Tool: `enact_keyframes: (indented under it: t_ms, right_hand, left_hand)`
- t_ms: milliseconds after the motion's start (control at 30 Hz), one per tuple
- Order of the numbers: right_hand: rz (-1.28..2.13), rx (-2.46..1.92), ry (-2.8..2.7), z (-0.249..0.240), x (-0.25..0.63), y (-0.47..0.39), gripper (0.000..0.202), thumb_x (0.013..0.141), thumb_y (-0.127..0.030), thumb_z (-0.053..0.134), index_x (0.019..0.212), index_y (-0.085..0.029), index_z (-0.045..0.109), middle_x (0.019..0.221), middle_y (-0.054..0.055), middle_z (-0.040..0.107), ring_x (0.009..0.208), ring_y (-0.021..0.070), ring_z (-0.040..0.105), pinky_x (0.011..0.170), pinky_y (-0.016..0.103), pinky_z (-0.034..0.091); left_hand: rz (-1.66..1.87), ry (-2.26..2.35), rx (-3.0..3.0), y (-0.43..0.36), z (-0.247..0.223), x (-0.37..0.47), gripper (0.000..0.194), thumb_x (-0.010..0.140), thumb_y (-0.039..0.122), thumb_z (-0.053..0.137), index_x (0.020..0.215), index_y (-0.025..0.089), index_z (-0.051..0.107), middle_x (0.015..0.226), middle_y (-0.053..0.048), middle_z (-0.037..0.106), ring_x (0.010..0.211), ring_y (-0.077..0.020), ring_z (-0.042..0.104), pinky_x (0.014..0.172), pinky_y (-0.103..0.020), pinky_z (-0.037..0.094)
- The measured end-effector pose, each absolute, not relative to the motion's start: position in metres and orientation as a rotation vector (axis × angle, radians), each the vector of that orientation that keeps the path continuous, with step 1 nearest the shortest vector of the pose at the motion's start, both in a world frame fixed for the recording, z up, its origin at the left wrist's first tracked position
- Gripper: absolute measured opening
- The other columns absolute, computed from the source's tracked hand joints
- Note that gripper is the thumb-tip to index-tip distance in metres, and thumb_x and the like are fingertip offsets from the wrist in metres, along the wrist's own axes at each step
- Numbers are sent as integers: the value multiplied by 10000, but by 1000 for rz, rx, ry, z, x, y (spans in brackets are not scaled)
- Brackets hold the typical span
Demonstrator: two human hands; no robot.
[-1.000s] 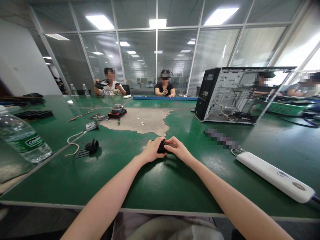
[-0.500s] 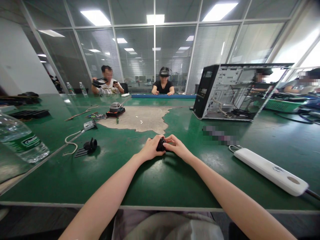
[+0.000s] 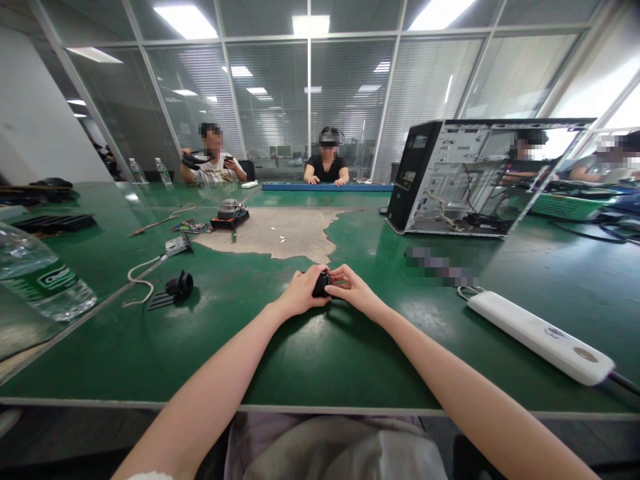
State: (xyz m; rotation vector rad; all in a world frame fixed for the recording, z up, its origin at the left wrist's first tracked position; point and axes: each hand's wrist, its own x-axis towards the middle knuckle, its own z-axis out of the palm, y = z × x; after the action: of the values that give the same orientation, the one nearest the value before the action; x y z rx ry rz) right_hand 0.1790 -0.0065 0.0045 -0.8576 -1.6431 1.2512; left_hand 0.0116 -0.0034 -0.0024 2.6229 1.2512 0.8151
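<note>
Between my two hands, just above or on the green table (image 3: 350, 353), is a small black part (image 3: 321, 285), mostly hidden by fingers, so its exact kind does not show. My left hand (image 3: 303, 291) is wrapped round it from the left. From the right, the thumb and fingers of my right hand (image 3: 351, 289) pinch at its side. To the left on the table lies another black plastic piece (image 3: 179, 287) with a round end and thin prongs. Behind it rests a small metal bracket (image 3: 178, 245) near a pale cable (image 3: 134, 275).
An open computer case (image 3: 415, 177) stands at the back right. At the right lies a white power strip (image 3: 540, 337); a water bottle (image 3: 47, 277) is at the left edge. Small electronics (image 3: 230, 215) sit on the worn patch (image 3: 290, 230). People sit across the table.
The view has tilted slightly, so the scene sits a little higher. My hands keep nearly the same hold on the black part.
</note>
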Motion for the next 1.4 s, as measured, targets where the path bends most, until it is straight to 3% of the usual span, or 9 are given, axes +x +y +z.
enact_keyframes:
  t_ms: [133, 267, 467, 633, 833, 1000, 1167, 1400]
  right_hand:
    - [1242, -908, -1599, 1, 177, -4, 230, 686, -354, 614, 796, -197, 487, 778, -10, 573, 696, 121, 562, 681, 301, 477]
    - [1262, -972, -1578, -4, 177, 1, 248, 690, -334, 610, 861, -191, 502, 876, 24, 575, 762, 137, 571, 718, 321, 478]
    - [1266, -819, -1676, 4, 182, -5, 332, 599, -252, 697, 841, -197, 475, 843, -7, 567, 798, 140, 574, 765, 320, 460]
    - [1214, -843, -1629, 5, 177, -6, 215, 680, -319, 625, 770, -186, 482, 771, -22, 548, 698, 113, 561, 717, 303, 462]
    - [1243, -980, -1596, -4, 177, 1, 260, 680, -327, 618, 855, -184, 488, 828, 13, 563, 728, 130, 561, 712, 327, 473]
    - [1235, -848, -1690, 1, 182, -3, 341, 601, -276, 696, 846, -199, 471, 822, -8, 557, 777, 143, 575, 757, 328, 467]
    - [1202, -851, -1652, 0, 179, -3, 260, 676, -376, 623, 797, -196, 480, 843, -3, 567, 710, 123, 572, 712, 318, 478]
    - [1254, -938, -1614, -7, 180, 4, 320, 661, -382, 634, 884, -187, 512, 920, 32, 575, 762, 134, 576, 714, 318, 489]
  left_hand:
    - [826, 1244, 2620, -3, -3, 11, 596, 681, 326, 618, 1174, 245, 293, 1213, -49, 457, 1067, -226, 471, 784, -325, 323]
    - [825, 1241, 2609, -5, -1, 11, 568, 691, 323, 610, 1165, 246, 307, 1214, -48, 455, 1077, -224, 464, 787, -321, 324]
    - [822, 1253, 2614, -5, -1, 11, 570, 686, 316, 613, 1163, 245, 309, 1201, -46, 466, 1057, -225, 477, 773, -319, 324]
    - [836, 1251, 2598, -5, -1, 11, 591, 676, 327, 624, 1167, 248, 304, 1204, -48, 463, 1067, -224, 469, 773, -321, 326]
    - [832, 1244, 2605, -4, -2, 11, 568, 685, 329, 613, 1162, 249, 315, 1202, -45, 462, 1073, -224, 465, 779, -323, 327]
    - [836, 1248, 2601, -4, -2, 12, 571, 684, 318, 611, 1165, 254, 310, 1196, -43, 467, 1057, -221, 475, 781, -327, 327]
    - [831, 1258, 2599, -5, -1, 12, 573, 689, 328, 608, 1168, 250, 303, 1191, -49, 467, 1061, -223, 472, 789, -335, 327]
    - [816, 1277, 2601, -6, 0, 12, 591, 681, 324, 617, 1176, 249, 304, 1210, -50, 451, 1079, -225, 459, 805, -338, 325]
